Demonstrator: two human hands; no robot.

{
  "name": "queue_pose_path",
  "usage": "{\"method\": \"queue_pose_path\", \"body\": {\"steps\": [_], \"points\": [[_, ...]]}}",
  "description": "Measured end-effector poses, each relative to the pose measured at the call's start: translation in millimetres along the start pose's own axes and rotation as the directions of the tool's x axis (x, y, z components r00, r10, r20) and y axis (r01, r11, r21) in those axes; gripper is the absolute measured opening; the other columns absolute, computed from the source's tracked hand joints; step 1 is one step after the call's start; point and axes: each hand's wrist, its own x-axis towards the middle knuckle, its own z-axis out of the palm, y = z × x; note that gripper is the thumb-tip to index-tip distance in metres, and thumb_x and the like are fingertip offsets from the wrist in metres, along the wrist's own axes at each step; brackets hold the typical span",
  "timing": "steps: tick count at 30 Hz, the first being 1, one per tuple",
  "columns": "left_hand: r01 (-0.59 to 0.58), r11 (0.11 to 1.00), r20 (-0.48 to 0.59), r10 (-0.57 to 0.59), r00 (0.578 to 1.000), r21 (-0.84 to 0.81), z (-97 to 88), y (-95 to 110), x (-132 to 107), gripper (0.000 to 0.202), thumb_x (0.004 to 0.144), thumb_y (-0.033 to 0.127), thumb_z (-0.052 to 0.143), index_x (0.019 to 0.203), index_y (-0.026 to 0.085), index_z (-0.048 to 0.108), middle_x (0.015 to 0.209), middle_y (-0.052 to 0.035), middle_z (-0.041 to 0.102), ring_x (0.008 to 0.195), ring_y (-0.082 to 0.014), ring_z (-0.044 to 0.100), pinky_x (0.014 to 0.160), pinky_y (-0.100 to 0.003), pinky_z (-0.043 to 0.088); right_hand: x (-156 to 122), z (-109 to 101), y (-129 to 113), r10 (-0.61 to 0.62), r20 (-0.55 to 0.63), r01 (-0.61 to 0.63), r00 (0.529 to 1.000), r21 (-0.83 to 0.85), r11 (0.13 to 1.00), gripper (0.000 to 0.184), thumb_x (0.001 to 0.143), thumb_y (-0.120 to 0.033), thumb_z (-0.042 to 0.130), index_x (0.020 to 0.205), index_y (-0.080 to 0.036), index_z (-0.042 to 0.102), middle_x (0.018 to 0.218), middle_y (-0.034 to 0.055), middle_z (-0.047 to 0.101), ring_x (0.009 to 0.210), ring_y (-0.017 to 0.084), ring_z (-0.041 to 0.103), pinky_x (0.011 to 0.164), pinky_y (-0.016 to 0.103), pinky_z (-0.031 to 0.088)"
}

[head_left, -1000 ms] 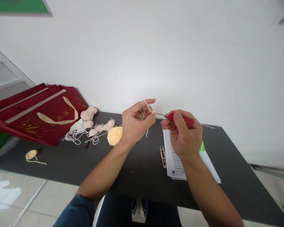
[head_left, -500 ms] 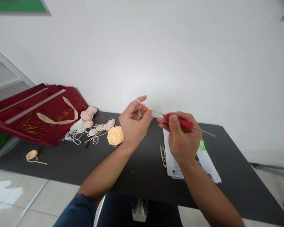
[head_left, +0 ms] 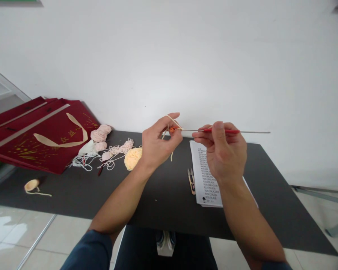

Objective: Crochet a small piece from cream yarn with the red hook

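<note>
My right hand point(head_left: 227, 152) grips the red handle of a crochet hook point(head_left: 255, 132), held level, its thin metal shaft reaching left to my other hand. My left hand point(head_left: 160, 144) is closed, thumb and fingers pinching cream yarn point(head_left: 173, 120) that runs over the raised index finger. At the pinch the hook's tip meets the yarn; the stitches there are too small to make out. Something small and orange point(head_left: 173, 129) shows between the left fingers. A yarn tail hangs below that hand. The yellow yarn ball point(head_left: 133, 159) lies behind my left wrist, partly hidden.
Pink yarn balls point(head_left: 100, 133) and tangled white yarn point(head_left: 86, 159) lie beside dark red gift bags point(head_left: 59, 138). A small cream crocheted piece point(head_left: 32, 185) sits at the table's left. Thread snips point(head_left: 191, 182) lie beside printed sheets point(head_left: 207, 180) under my right forearm. A white wall rises behind.
The crochet hook has turned from a slant to nearly level, and my right hand has shifted slightly right. My left hand keeps its pinch on the yarn. The view has shifted slightly.
</note>
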Motion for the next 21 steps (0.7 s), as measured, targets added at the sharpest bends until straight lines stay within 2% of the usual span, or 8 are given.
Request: {"method": "queue_pose_path", "body": {"steps": [3,6,10,14,18,21], "points": [[0.098,0.983,0.055,-0.091,0.994,-0.158,0.7,5.2,2.8,0.040,0.075,0.005,0.071,0.111,0.022,0.077,0.081,0.0012,0.072,0.071,-0.0100,0.064,0.071,-0.026,0.055,7.0,-7.3,-3.8,0.119,0.056,-0.122,0.991,0.063,0.991,0.024,0.089,-0.042,0.080,0.086,-0.020,0.071,0.079,-0.0017,0.079,0.070,0.011,0.080,0.064,0.016,0.067],[0.237,0.929,0.149,-0.202,0.968,-0.284,1.0,10.0,4.9,0.037,0.075,0.008,0.073,0.110,0.020,0.077,0.076,0.0010,0.071,0.065,-0.0095,0.062,0.061,-0.024,0.050,12.3,-13.1,-7.3,0.230,0.141,-0.249,0.963,0.132,0.960,0.023,0.086,-0.038,0.084,0.085,-0.020,0.071,0.081,-0.0013,0.080,0.070,0.009,0.079,0.064,0.012,0.065],[0.356,0.857,0.208,-0.296,0.932,-0.373,2.2,9.3,4.1,0.036,0.076,0.010,0.076,0.110,0.021,0.077,0.077,0.0005,0.071,0.066,-0.0095,0.062,0.059,-0.024,0.049,15.1,-15.9,-5.3,0.319,0.247,-0.371,0.915,0.202,0.906,0.021,0.083,-0.033,0.087,0.087,-0.020,0.072,0.086,-0.0022,0.081,0.072,0.006,0.078,0.067,0.008,0.063],[0.350,0.859,0.128,-0.326,0.937,-0.374,8.5,11.2,0.0,0.030,0.075,0.010,0.077,0.103,0.021,0.076,0.078,0.0011,0.072,0.068,-0.0090,0.064,0.063,-0.023,0.052,9.1,-8.2,4.0,0.296,0.276,-0.370,0.914,0.271,0.889,0.018,0.085,-0.033,0.086,0.093,-0.023,0.073,0.093,-0.0029,0.083,0.080,0.005,0.079,0.075,0.008,0.064],[0.287,0.908,0.006,-0.299,0.954,-0.304,16.0,18.6,-3.8,0.030,0.073,0.011,0.080,0.102,0.021,0.075,0.078,0.0009,0.073,0.069,-0.0095,0.067,0.067,-0.023,0.055,-1.8,3.5,11.7,0.237,0.211,-0.295,0.948,0.313,0.903,0.010,0.091,-0.034,0.079,0.095,-0.026,0.073,0.099,-0.0036,0.083,0.086,0.006,0.080,0.083,0.011,0.065],[0.244,0.930,-0.033,-0.263,0.964,-0.275,18.2,20.4,-5.2,0.031,0.074,0.013,0.081,0.102,0.021,0.074,0.077,0.0017,0.071,0.070,-0.0095,0.066,0.069,-0.024,0.056,-6.1,7.2,14.2,0.216,0.167,-0.261,0.962,0.330,0.907,0.007,0.094,-0.032,0.076,0.096,-0.026,0.073,0.099,-0.0040,0.083,0.088,0.007,0.080,0.083,0.013,0.066]]}}
